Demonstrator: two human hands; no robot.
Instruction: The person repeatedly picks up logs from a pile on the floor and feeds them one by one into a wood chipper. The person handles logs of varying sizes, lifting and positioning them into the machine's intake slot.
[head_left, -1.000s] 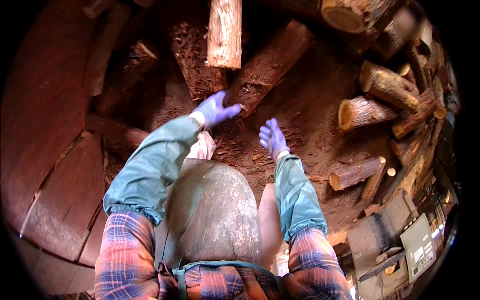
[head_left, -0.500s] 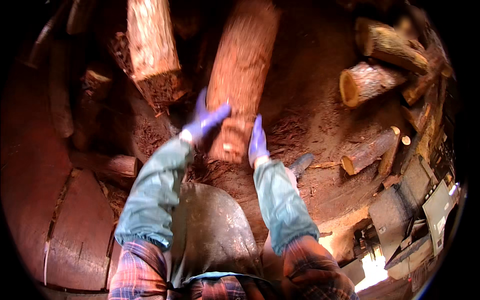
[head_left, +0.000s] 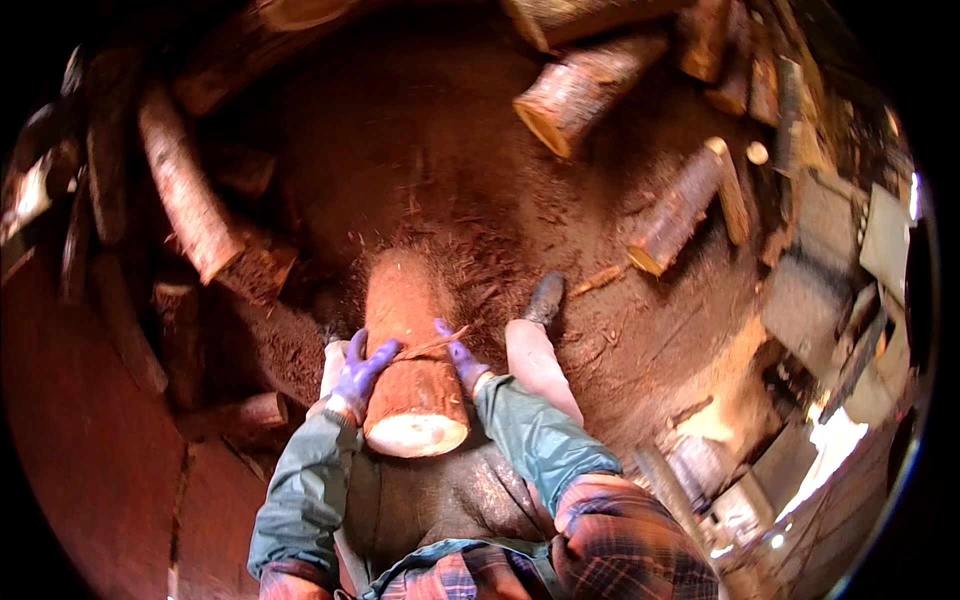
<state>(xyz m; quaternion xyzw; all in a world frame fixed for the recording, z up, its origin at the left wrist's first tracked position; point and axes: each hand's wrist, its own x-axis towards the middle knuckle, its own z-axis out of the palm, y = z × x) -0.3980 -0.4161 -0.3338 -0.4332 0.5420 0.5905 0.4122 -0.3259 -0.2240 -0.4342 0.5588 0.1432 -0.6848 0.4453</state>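
Observation:
A thick, reddish-brown log [head_left: 405, 300] is between my legs, its pale cut end [head_left: 417, 434] turned toward me above my dark apron [head_left: 440, 500]. My left hand [head_left: 362, 375], in a purple glove, presses against the log's left side with thumb and fingers spread. On the opposite side my right hand [head_left: 461, 357], gloved alike, lies along the log, so both hands hold it between them. A loose strip of bark [head_left: 432, 343] crosses the log near my right fingers. The undersides of both hands are hidden.
Another log [head_left: 190, 190] leans at the left. Several cut logs lie to the right, including a barked log [head_left: 680, 215] and a thicker log [head_left: 585, 90]. Bark shreds [head_left: 490, 250] litter the brown floor. My dark boot [head_left: 546, 296] stands right of the log.
The log has come closer to my body, and its pale near end now shows. Both hands moved nearer with it, along its sides. My view has shifted rightward.

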